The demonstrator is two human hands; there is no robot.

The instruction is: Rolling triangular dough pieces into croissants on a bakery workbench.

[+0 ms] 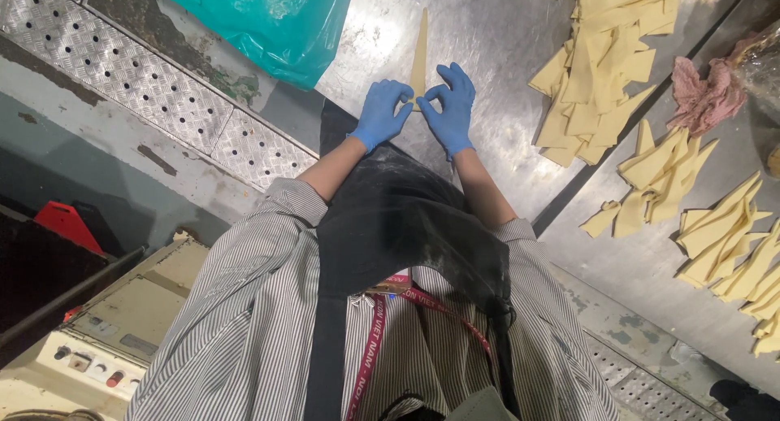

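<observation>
A long, narrow triangle of pale dough (420, 51) lies on the steel table (487, 39), its tip pointing away from me. Both my hands wear blue gloves. My left hand (380, 114) and my right hand (448, 108) pinch the wide near end of the triangle between thumb and fingers, one at each corner. The very base of the dough is hidden behind my fingers.
Piles of cut dough triangles (601, 63) lie to the right, with more piles (715, 226) on the neighbouring steel surface. A pink cloth (703, 96) sits near them. A teal plastic bag (260, 23) lies at the table's left. Perforated metal floor plates (122, 71) run alongside.
</observation>
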